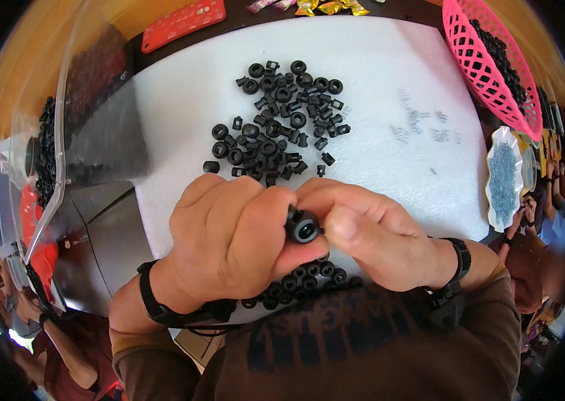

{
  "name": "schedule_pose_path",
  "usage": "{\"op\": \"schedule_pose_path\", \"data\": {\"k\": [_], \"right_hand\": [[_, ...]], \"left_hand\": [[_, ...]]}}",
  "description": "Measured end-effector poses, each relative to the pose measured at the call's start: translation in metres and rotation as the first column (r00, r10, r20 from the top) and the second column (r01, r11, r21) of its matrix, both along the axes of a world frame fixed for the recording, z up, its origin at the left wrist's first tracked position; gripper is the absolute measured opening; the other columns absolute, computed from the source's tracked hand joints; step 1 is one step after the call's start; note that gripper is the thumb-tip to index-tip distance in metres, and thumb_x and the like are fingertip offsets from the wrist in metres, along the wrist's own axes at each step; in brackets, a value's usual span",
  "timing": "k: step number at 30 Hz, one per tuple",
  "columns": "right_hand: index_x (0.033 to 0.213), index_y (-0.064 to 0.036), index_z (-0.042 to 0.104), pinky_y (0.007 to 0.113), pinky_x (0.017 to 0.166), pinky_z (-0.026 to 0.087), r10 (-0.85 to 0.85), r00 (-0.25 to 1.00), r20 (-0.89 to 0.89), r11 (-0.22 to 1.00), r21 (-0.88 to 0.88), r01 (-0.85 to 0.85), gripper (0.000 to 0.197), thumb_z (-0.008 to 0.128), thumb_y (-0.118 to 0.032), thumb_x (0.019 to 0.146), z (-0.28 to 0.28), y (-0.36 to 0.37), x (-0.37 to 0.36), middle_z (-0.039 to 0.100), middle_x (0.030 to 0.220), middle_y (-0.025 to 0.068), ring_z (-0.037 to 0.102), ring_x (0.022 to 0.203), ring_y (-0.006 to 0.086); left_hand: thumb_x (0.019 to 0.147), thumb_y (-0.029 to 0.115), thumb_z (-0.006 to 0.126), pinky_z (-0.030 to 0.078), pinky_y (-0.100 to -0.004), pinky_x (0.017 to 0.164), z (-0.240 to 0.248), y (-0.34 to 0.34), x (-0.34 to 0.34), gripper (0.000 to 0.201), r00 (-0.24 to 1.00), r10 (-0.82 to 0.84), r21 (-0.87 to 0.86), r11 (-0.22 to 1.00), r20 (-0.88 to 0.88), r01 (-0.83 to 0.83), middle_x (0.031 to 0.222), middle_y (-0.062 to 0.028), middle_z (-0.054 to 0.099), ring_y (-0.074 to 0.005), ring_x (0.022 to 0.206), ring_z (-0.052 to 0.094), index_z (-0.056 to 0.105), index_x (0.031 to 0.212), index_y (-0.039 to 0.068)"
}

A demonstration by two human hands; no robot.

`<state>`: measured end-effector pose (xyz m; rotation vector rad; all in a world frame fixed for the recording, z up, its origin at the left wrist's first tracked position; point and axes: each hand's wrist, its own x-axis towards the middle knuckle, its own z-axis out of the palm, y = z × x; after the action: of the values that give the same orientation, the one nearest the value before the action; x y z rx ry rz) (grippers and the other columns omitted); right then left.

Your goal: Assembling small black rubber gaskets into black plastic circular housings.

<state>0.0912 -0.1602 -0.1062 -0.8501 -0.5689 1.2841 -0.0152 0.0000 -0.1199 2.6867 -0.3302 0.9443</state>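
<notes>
A round black cord lock [303,228] with a hole in its face is gripped between the thumb and curled fingers of my left hand [226,237]. My right hand [379,234] is closed in a pinch right beside it, thumb tip against forefinger. Whatever sits inside that pinch is too small to make out. Beyond my hands, a loose pile of black cord lock parts [269,147] mixes round bodies with small stem-like plungers. Closer to my body, partly covered by my hands, lies a group of round black pieces [302,284].
Everything lies on a white foam sheet [389,73]. At left stands a clear plastic bin [62,134] with black parts. A pink basket [476,60] of black pieces and a white scalloped tray [493,200] of tiny greyish pieces flank the right. A red phone case [182,25] and wrapped sweets [329,8] lie far back.
</notes>
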Motion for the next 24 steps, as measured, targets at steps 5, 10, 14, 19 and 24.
{"op": "schedule_pose_path", "data": {"k": [5,10,14,19,24], "right_hand": [[0.116,0.0042,0.051,0.022,0.085,0.044,0.034,0.997,-0.071,0.999,-0.025,-0.036,0.032,0.043,-0.022,0.1,0.005,-0.001,0.003,0.052,0.099,0.0045,0.056,0.097,0.0092],[0.115,0.0056,0.049,0.023,0.087,0.046,0.073,0.992,-0.101,0.997,0.002,-0.073,0.03,0.043,-0.02,0.099,0.003,-0.001,0.007,0.049,0.103,0.0054,0.059,0.101,0.0128],[0.112,0.0054,0.051,0.023,0.087,0.046,0.08,0.996,-0.033,0.996,0.039,-0.079,0.029,0.043,-0.02,0.1,-0.001,0.0,0.008,0.049,0.101,0.0049,0.059,0.101,0.0135],[0.106,0.0048,0.053,0.024,0.082,0.044,0.032,0.98,0.199,0.993,0.109,-0.055,0.028,0.042,-0.021,0.1,-0.006,0.002,0.008,0.049,0.095,0.0056,0.056,0.09,0.0121],[0.099,0.0028,0.053,0.027,0.075,0.041,-0.042,0.928,0.371,0.991,0.134,-0.008,0.028,0.041,-0.023,0.1,-0.012,0.004,0.007,0.049,0.089,0.0077,0.049,0.079,0.0154]], "left_hand": [[0.092,0.044,0.05,0.034,-0.0342,0.045,0.002,-0.002,-0.001,0.047,0.999,0.037,0.017,0.999,0.015,-0.038,0.071,-0.0092,0.053,-0.0224,0.05,0.045,0.054,0.089,-0.002],[0.091,0.045,0.051,0.035,-0.0339,0.045,0.009,-0.002,-0.001,0.047,0.998,0.051,0.071,0.996,-0.043,-0.048,0.071,-0.0092,0.052,-0.0222,0.051,0.045,0.054,0.092,-0.002],[0.091,0.047,0.052,0.036,-0.0336,0.046,0.006,-0.001,-0.005,0.049,0.999,0.05,0.119,0.992,-0.013,-0.048,0.076,-0.008,0.051,-0.0215,0.053,0.046,0.053,0.095,-0.002],[0.09,0.048,0.053,0.037,-0.0339,0.047,0.008,0.0,-0.006,0.05,0.999,0.045,0.151,0.988,-0.029,-0.04,0.078,-0.0078,0.051,-0.0213,0.054,0.046,0.053,0.097,-0.002],[0.089,0.046,0.056,0.037,-0.0344,0.048,0.009,0.0,-0.005,0.048,0.998,0.042,0.152,0.988,-0.042,-0.035,0.078,-0.0085,0.051,-0.022,0.055,0.047,0.053,0.098,-0.002]]}}
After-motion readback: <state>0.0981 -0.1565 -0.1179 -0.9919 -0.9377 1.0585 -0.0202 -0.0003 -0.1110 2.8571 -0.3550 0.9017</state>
